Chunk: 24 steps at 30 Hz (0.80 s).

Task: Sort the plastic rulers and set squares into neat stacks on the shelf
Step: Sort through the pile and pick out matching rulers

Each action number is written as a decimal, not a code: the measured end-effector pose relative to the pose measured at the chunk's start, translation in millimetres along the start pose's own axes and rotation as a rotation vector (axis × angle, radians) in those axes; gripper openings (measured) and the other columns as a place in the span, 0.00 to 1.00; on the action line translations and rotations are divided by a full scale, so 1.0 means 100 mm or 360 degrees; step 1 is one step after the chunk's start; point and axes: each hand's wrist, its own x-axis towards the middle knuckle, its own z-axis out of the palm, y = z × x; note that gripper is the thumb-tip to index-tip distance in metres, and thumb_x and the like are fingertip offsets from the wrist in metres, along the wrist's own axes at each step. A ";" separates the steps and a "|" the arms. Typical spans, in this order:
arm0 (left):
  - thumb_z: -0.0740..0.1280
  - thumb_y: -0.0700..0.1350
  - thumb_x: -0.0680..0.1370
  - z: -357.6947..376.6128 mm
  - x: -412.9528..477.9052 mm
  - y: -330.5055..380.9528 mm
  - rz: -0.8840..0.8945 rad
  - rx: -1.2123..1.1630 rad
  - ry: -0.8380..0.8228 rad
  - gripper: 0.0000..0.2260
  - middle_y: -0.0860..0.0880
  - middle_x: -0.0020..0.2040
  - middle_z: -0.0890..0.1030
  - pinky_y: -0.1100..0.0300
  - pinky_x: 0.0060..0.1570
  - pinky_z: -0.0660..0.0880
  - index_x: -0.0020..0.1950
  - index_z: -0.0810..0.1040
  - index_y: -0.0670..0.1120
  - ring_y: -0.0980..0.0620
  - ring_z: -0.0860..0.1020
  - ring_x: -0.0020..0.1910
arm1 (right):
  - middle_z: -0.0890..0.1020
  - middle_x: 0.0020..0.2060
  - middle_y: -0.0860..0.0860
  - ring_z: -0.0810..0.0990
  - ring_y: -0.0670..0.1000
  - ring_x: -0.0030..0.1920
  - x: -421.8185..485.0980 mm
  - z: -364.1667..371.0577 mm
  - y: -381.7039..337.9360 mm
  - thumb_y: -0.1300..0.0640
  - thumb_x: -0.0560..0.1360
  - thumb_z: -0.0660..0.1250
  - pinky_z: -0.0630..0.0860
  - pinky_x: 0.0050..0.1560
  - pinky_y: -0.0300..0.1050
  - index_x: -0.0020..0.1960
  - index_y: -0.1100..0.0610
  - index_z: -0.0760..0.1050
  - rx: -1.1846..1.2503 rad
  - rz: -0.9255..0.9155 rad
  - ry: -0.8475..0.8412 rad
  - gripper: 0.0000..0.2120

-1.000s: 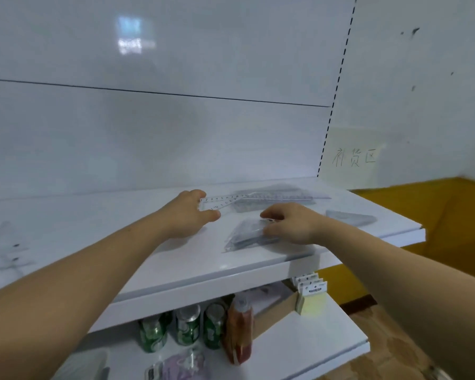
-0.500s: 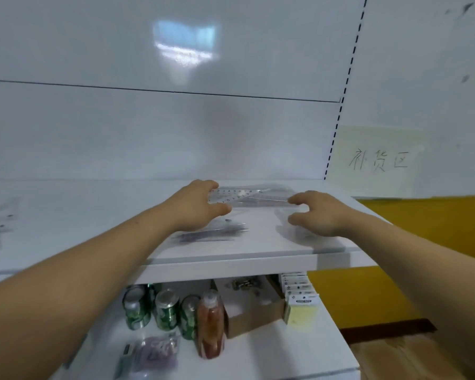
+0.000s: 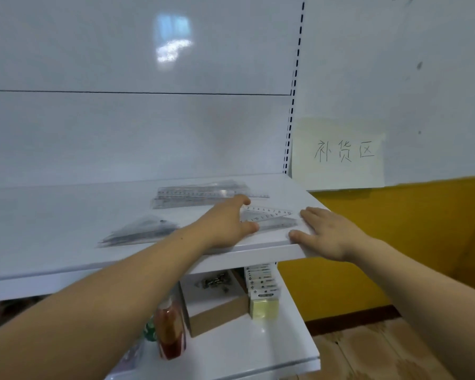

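Small stack of clear set squares [image 3: 269, 218]: lies flat near the right front corner of the upper shelf [image 3: 66, 215], long side running left to right, printed scale legible on the top piece.

Left hand [image 3: 225, 224]: brackets the stack's left end. The forefinger lies straight along the far side and the thumb touches the near edge. Hand spread wide, not curled round anything.

Right hand [image 3: 327, 231]: flat on the shelf corner, fingers straight and relaxed, holding nothing. Fingertips [image 3: 306, 212] are at the stack's right end; actual contact cannot be told.

Long clear rulers [image 3: 200, 194]: stacked behind the set squares, nearer the back panel, just apart from them.

Blurred triangular pile [image 3: 141, 231]: further left on the same shelf, well apart.

Paper sign [image 3: 337, 154]: handwritten, on the wall to the right.

Lower shelf [image 3: 258, 357]: reddish bottle [image 3: 170, 330], open cardboard box [image 3: 217, 314], yellow pad block [image 3: 263, 307].
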 end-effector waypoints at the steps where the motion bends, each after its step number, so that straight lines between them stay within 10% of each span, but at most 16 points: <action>1: 0.65 0.55 0.77 0.03 0.03 0.02 -0.0030 -0.0003 -0.0006 0.26 0.48 0.70 0.68 0.57 0.58 0.67 0.71 0.62 0.51 0.48 0.71 0.64 | 0.56 0.76 0.51 0.55 0.51 0.75 0.00 0.02 0.00 0.30 0.74 0.47 0.55 0.73 0.49 0.77 0.53 0.54 -0.0024 -0.0003 0.0028 0.39; 6: 0.61 0.57 0.78 0.14 0.07 0.06 -0.0140 0.0001 -0.0013 0.20 0.48 0.59 0.74 0.55 0.50 0.71 0.66 0.64 0.51 0.49 0.74 0.51 | 0.58 0.76 0.50 0.56 0.51 0.75 0.01 0.07 0.04 0.30 0.74 0.46 0.56 0.72 0.50 0.76 0.52 0.56 -0.0006 -0.0027 0.0116 0.38; 24: 0.65 0.56 0.77 -0.28 -0.09 -0.12 -0.0060 0.0135 0.0135 0.28 0.52 0.75 0.62 0.56 0.66 0.62 0.74 0.61 0.52 0.50 0.64 0.71 | 0.58 0.76 0.50 0.59 0.54 0.74 0.13 -0.39 -0.05 0.33 0.72 0.61 0.58 0.72 0.52 0.77 0.51 0.52 0.0677 -0.0001 -0.0031 0.41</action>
